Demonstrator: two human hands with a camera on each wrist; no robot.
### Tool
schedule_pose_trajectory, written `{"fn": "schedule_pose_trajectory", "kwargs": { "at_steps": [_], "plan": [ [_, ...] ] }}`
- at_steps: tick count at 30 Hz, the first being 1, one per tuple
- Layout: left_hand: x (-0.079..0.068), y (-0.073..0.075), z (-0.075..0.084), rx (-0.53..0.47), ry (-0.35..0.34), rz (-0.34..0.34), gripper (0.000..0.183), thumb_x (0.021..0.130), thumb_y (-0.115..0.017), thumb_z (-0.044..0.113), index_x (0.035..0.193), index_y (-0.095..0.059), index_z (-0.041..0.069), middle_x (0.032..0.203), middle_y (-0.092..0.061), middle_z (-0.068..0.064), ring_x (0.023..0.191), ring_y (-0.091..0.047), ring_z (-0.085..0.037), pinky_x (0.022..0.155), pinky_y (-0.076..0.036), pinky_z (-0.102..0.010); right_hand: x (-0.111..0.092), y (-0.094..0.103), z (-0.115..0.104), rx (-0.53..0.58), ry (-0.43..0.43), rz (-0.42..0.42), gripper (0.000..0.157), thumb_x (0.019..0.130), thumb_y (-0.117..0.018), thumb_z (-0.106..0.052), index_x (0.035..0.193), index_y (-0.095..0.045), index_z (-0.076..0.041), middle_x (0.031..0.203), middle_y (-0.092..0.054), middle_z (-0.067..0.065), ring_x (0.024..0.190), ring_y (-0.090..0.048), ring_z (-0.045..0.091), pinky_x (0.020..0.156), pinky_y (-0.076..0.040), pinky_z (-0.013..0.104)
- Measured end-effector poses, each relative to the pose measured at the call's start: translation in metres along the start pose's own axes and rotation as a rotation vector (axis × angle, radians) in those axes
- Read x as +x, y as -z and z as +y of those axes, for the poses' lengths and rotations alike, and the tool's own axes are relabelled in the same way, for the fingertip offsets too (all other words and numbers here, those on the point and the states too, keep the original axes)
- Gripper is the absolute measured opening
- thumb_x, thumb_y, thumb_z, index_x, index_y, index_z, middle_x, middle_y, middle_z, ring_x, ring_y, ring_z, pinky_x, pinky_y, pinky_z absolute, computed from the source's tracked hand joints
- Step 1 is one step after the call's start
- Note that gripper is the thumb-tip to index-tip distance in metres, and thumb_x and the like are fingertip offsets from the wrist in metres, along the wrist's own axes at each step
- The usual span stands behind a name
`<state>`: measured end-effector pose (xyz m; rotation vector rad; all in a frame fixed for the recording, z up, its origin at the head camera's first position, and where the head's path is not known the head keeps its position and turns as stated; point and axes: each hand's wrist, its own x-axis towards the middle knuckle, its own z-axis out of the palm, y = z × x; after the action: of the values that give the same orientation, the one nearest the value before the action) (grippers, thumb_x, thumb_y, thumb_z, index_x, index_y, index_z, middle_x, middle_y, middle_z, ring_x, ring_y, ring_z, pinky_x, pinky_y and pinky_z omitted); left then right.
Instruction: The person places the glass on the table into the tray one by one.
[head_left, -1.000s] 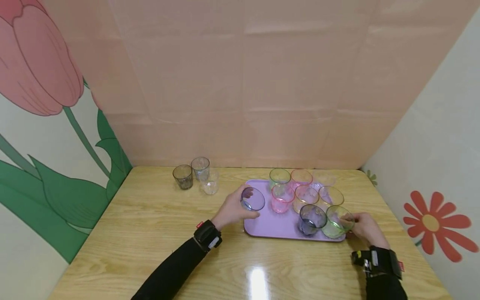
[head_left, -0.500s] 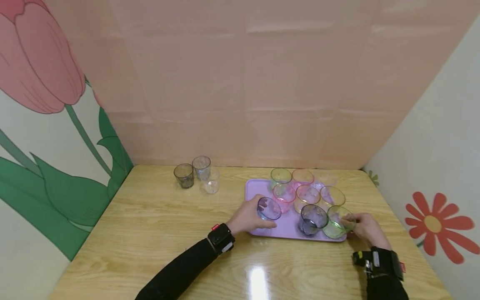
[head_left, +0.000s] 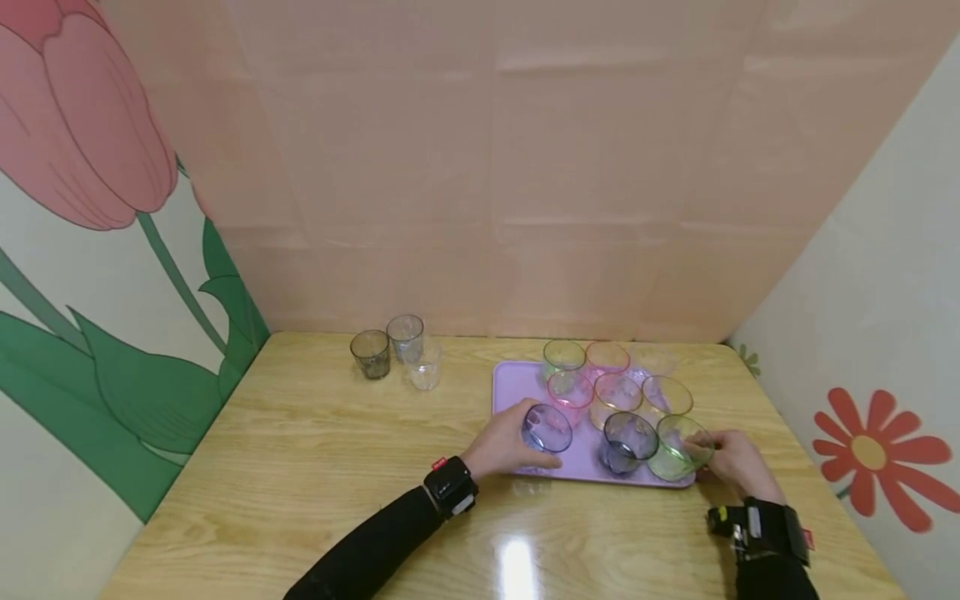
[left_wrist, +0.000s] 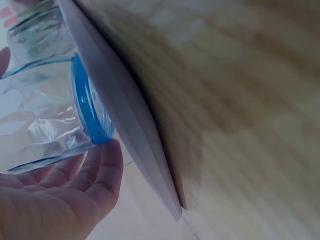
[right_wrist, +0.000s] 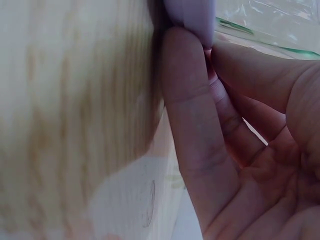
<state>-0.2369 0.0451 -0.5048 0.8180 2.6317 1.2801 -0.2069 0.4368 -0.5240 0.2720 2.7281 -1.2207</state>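
In the head view my left hand holds a clear blue-tinted glass upright at the front left of the lilac tray. The left wrist view shows fingers curled round that glass's side, its thick blue base right by the tray's rim. My right hand is at the tray's front right corner, beside a green-tinted glass. Up close, its thumb and a finger pinch the tray's edge. A dark blue-grey glass stands left of the green one.
Pink, yellow and green-rimmed glasses, such as a pink one, crowd the tray's middle and back. Farther left on the wooden table stand a dark grey glass, a bluish-grey glass and a clear glass. Walls bound the table's back and right.
My left hand has carried the blue-tinted glass rightward and toward the tray's front edge. The right hand has stayed at the tray's corner, and the other glasses keep their places.
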Motion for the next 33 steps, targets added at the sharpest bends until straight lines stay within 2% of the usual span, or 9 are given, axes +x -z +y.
{"fn": "schedule_pose_trajectory", "kwargs": {
  "at_steps": [6,14,21,28,33],
  "plan": [
    [-0.0025,-0.0049,0.0020,0.005,0.044,-0.012,0.085,0.063,-0.087,0.055,0.132,-0.051,0.021,0.117,-0.067,0.000,0.104,-0.063,-0.013,0.087,-0.050,-0.026,-0.0007,-0.0010,0.0005,-0.001,-0.002,0.005,0.036,0.094,-0.066,-0.021,0.109,-0.067,0.011,0.098,-0.068,0.015,0.079,-0.060,0.015,0.065,-0.055,0.030],
    [-0.0030,-0.0084,0.0045,0.007,0.049,-0.015,0.082,0.062,-0.088,0.055,0.129,-0.052,0.022,0.112,-0.068,0.002,0.099,-0.062,-0.007,0.085,-0.050,-0.024,-0.0010,0.0000,-0.0020,0.030,-0.023,-0.003,0.039,0.095,-0.065,-0.021,0.113,-0.064,0.013,0.105,-0.067,0.021,0.082,-0.059,0.014,0.065,-0.055,0.031],
    [-0.0036,-0.0098,0.0048,0.017,0.059,-0.024,0.085,0.064,-0.087,0.054,0.132,-0.049,0.021,0.114,-0.067,0.001,0.101,-0.062,-0.010,0.086,-0.051,-0.026,-0.0024,-0.0020,-0.0001,0.023,0.004,0.000,0.036,0.095,-0.064,-0.021,0.110,-0.066,0.012,0.097,-0.067,0.015,0.078,-0.061,0.015,0.065,-0.056,0.032],
    [-0.0037,-0.0110,0.0046,0.017,0.047,-0.038,0.089,0.064,-0.086,0.057,0.137,-0.047,0.022,0.119,-0.066,0.002,0.107,-0.060,-0.008,0.090,-0.050,-0.028,-0.0022,-0.0016,0.0015,0.000,-0.006,0.007,0.037,0.094,-0.065,-0.021,0.111,-0.066,0.012,0.098,-0.068,0.016,0.078,-0.061,0.015,0.064,-0.055,0.031],
    [-0.0038,-0.0097,0.0045,-0.018,0.065,-0.056,0.087,0.066,-0.087,0.053,0.137,-0.047,0.024,0.118,-0.066,0.002,0.106,-0.060,-0.008,0.090,-0.050,-0.028,-0.0016,-0.0004,-0.0004,0.001,-0.017,-0.005,0.039,0.095,-0.065,-0.024,0.113,-0.066,0.011,0.100,-0.067,0.016,0.080,-0.060,0.017,0.065,-0.054,0.030]
  ]
}}
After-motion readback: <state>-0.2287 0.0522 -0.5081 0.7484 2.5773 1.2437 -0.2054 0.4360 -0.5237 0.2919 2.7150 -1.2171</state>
